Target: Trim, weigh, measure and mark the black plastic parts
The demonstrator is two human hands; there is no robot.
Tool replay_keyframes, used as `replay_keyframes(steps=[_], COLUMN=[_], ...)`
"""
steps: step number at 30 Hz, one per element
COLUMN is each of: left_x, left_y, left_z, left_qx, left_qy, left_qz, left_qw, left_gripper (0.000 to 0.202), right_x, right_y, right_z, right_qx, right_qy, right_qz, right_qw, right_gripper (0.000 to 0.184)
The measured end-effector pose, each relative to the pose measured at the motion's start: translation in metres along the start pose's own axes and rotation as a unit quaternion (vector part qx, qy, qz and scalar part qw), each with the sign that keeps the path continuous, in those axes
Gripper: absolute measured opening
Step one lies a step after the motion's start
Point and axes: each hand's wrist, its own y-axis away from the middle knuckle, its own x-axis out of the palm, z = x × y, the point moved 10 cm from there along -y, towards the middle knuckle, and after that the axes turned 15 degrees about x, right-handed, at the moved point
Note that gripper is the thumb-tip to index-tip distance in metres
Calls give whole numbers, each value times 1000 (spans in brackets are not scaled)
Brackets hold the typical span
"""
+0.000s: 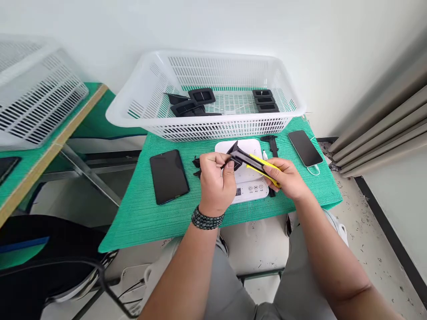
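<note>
My right hand grips a yellow and black utility knife, its front end angled up and to the left. Pinched in my left hand is a thin black plastic piece, which the knife's front end meets; the blade itself is too small to make out. Both hands are over a white digital scale, whose display my left hand partly covers. More black pieces lie on the table just left of that hand, mostly hidden. A black caliper lies beyond my right hand.
A white plastic basket at the back of the green-covered table holds several black frames. A dark tablet lies left, a phone with a white cable right. Another basket stands on the neighbouring table.
</note>
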Motion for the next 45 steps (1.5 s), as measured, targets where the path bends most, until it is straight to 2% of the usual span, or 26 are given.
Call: replay_keyframes(steps=[4,8,12,15,19,23,25,28,31,35,37,38,41,45], left_x=[1,-1,0,1,1,1,1,-1,-4,-2,3,4,4,5], left_y=[0,0,-1,-2,-4,-4,-4,-4,-3,1,1,1,2,3], left_z=[0,-3,-5,-9,-17,-21,-22,-17,-1,24,29,31,33,31], left_qx=[-6,-2,-1,11,35,33,27,0,-66,-182,-211,-217,-212,-188], left_qy=[5,5,8,14,31,57,86,125,177,315,364,369,335,241], left_qz=[6,4,11,18,16,18,11,-10,-54,-115,-115,-110,-102,-72], left_qw=[1000,1000,1000,1000,999,998,996,992,981,924,900,897,912,949], left_gripper=[28,27,26,23,17,17,18,24,36,47,48,48,47,45], right_x=[1,-9,-8,-18,-20,-35,-34,-37,-40,-30,-26,-25,-25,-22], right_y=[0,0,-2,-2,-3,0,-1,-1,2,6,8,8,8,6], right_z=[2,4,4,10,9,13,11,12,14,13,13,13,13,15], right_qx=[-17,-20,-14,-34,-20,-31,-22,-22,-32,-39,-46,-50,-58,-62], right_qy=[1,23,30,27,35,46,41,58,50,12,3,-2,-7,16], right_qz=[5,-42,-22,-59,-55,-114,-89,-90,-106,-66,-57,-56,-65,-76], right_qw=[1000,999,999,997,998,992,995,994,993,997,997,997,996,995], right_gripper=[45,46,46,46,47,47,46,46,47,43,41,41,41,44])
